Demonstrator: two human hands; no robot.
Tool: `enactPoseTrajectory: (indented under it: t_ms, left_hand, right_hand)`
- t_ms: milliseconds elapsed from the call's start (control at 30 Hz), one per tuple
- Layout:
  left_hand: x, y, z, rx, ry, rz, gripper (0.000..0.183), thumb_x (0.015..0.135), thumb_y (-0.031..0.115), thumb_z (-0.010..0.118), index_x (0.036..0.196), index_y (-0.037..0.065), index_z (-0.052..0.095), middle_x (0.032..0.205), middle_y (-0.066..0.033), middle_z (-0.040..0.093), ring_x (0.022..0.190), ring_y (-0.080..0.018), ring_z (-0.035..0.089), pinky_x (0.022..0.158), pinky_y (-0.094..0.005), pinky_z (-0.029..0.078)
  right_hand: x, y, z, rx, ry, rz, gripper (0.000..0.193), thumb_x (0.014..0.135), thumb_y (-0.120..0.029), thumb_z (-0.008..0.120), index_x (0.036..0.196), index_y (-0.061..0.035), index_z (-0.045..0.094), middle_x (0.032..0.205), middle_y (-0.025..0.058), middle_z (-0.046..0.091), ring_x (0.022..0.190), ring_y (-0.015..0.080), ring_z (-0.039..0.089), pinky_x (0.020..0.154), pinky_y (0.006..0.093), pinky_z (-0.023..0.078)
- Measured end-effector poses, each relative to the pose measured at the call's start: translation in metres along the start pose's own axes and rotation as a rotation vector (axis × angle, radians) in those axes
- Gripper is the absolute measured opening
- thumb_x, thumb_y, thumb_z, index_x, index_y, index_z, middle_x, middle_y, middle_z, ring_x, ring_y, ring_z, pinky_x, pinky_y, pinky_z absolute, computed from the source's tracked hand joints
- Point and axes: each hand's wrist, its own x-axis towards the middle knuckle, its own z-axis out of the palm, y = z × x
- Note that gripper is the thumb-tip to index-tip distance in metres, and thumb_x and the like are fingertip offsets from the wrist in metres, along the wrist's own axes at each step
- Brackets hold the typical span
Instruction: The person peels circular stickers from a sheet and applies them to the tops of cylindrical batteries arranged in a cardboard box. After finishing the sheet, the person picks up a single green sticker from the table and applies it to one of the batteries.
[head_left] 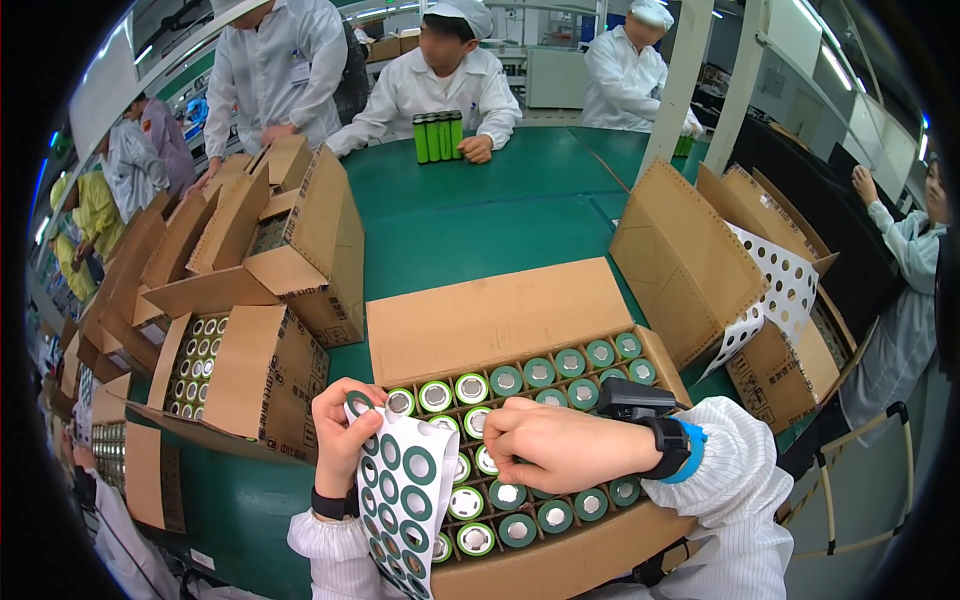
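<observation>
An open cardboard box (500, 320) sits on the green tabletop (470, 220) right in front of the person, its back flap folded up. Inside, a cardboard grid holds rows of upright green battery cells (540, 372), each in its own compartment. Some cell tops already carry a white ring, mostly toward the left; others show a bare metal cap inside the green sleeve.

The left hand (345, 430) pinches the top edge of a white sticker sheet (405, 500) between thumb and fingers. The sheet hangs down over the box's near left corner and is covered with round green-and-white ring stickers. The right hand (555, 445) hovers over the middle of the box, fingers curled together and pointing down at the cells near the centre-left rows; whether a sticker sits under the fingertips cannot be told. A black wrist device with a blue band (670, 445) is strapped on that arm.

To the left, a second open box (265, 370) also holds cells with white tops, and more opened boxes (290, 230) are stacked behind it. To the right stands another open box (690, 260) with a perforated white sheet (785, 285) draped over it. Across the tabletop, a seated person holds a bundle of green cells (438, 135) upright.
</observation>
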Motion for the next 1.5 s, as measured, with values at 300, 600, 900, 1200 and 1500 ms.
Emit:
enactPoseTrajectory:
  t_ms: [300, 600, 900, 1200, 1500]
  left_hand:
    - [0.001, 0.001, 0.001, 0.002, -0.003, -0.003, 0.020, 0.072, 0.013, 0.066, 0.083, -0.002, 0.056, 0.085, -0.0104, 0.060, 0.075, -0.0109, 0.055, 0.066, -0.0204, 0.043]
    - [0.001, 0.001, 0.001, 0.000, 0.001, 0.005, 0.020, 0.072, 0.012, 0.066, 0.082, -0.002, 0.056, 0.085, -0.0103, 0.060, 0.074, -0.0106, 0.055, 0.066, -0.0202, 0.042]
    - [0.001, 0.002, 0.002, -0.003, 0.006, 0.001, 0.020, 0.072, 0.013, 0.067, 0.082, -0.002, 0.056, 0.084, -0.0105, 0.060, 0.075, -0.0115, 0.055, 0.066, -0.0204, 0.043]
    - [-0.001, 0.001, 0.001, 0.003, 0.003, -0.005, 0.020, 0.072, 0.012, 0.066, 0.082, -0.002, 0.056, 0.085, -0.0104, 0.060, 0.076, -0.0116, 0.056, 0.067, -0.0208, 0.043]
    - [0.002, 0.002, 0.001, 0.021, 0.013, -0.007, 0.019, 0.071, 0.011, 0.066, 0.081, -0.002, 0.056, 0.085, -0.0106, 0.060, 0.077, -0.0127, 0.056, 0.069, -0.0222, 0.043]
  right_hand:
    - [-0.001, 0.000, 0.006, -0.048, 0.106, -0.055, 0.013, 0.078, -0.010, 0.058, 0.069, -0.0014, 0.054, 0.085, 0.0076, 0.050, 0.085, 0.0235, 0.047, 0.073, 0.0334, 0.041]
    - [0.000, -0.003, 0.006, -0.067, 0.111, -0.058, 0.011, 0.073, -0.008, 0.058, 0.066, 0.0012, 0.056, 0.083, 0.0111, 0.049, 0.080, 0.0267, 0.046, 0.071, 0.0361, 0.042]
    - [-0.002, -0.007, 0.010, -0.210, 0.154, -0.047, 0.011, 0.074, -0.012, 0.060, 0.074, -0.0015, 0.057, 0.086, 0.0081, 0.050, 0.084, 0.0239, 0.047, 0.073, 0.0345, 0.041]
    - [-0.005, -0.015, 0.012, -0.424, 0.140, 0.000, 0.018, 0.073, -0.018, 0.064, 0.079, -0.0029, 0.057, 0.085, 0.0067, 0.049, 0.083, 0.0236, 0.048, 0.070, 0.0346, 0.040]
    - [0.002, -0.013, -0.001, -0.234, 0.298, 0.038, 0.032, 0.064, -0.016, 0.073, 0.076, -0.0064, 0.045, 0.077, 0.0072, 0.049, 0.069, 0.0291, 0.054, 0.058, 0.0377, 0.043]
